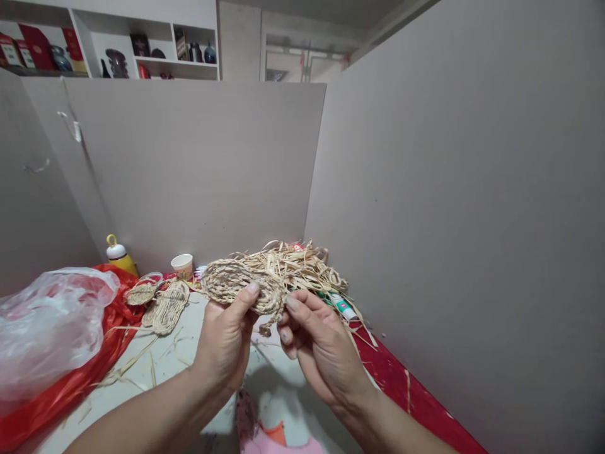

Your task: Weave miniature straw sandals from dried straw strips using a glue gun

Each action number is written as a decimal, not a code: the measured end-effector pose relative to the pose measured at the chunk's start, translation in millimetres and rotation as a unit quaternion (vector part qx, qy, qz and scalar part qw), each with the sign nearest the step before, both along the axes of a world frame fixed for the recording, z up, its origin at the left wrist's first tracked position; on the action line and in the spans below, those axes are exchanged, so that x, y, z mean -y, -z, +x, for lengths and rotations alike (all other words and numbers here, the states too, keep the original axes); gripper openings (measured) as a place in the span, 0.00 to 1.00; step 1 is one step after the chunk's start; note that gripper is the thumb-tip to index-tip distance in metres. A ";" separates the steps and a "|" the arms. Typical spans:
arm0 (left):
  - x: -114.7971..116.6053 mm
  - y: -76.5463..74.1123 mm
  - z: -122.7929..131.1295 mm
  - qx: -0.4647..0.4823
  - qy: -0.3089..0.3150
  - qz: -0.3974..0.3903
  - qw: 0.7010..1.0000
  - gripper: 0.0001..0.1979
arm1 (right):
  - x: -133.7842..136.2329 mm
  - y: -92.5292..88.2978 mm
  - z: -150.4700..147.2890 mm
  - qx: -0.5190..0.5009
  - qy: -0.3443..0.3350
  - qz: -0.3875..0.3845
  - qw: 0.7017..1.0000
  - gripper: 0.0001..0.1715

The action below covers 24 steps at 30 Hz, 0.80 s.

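A coiled oval sole of braided straw [231, 282] is held up above the table in front of me. My left hand [227, 337] is closed on it, thumb pressed on the upper face and fingers hidden underneath. At its right end, my right hand [316, 337] pinches the edge of the braid between thumb and fingers. A short, darker braid end [266, 328] hangs down between the hands. Behind them lies a heap of loose dry straw [302, 265]. More braided straw soles [169, 308] rest on the table to the left.
A clear plastic bag [57, 315] lies on a red bag [116, 340] at the left. A yellow bottle [121, 260] and a paper cup [182, 266] stand by the back partition [189, 170]. A green-and-white tube [344, 306] lies near the tall right partition [454, 208].
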<state>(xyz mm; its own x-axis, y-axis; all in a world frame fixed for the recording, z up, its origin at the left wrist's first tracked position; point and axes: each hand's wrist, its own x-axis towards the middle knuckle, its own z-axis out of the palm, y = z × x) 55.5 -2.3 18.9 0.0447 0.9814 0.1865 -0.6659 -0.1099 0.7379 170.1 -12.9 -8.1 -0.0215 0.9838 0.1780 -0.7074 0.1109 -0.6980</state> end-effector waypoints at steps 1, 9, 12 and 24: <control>0.1 0.2 0.2 -0.001 -0.002 -0.002 1.000 0.08 | -0.1 0.3 0.0 0.000 0.003 0.003 1.000 0.12; -1.7 1.8 -0.5 -0.015 -0.027 0.020 0.999 0.09 | -0.4 4.7 -2.3 -0.007 0.010 0.011 1.000 0.10; -2.5 3.2 -0.5 -0.014 -0.026 0.020 0.999 0.08 | -1.2 6.5 -3.3 -0.013 -0.002 0.012 1.000 0.10; 0.1 4.2 0.6 0.016 -0.033 0.032 0.999 0.08 | 2.3 3.0 -4.6 -0.042 -0.069 -0.031 0.996 0.11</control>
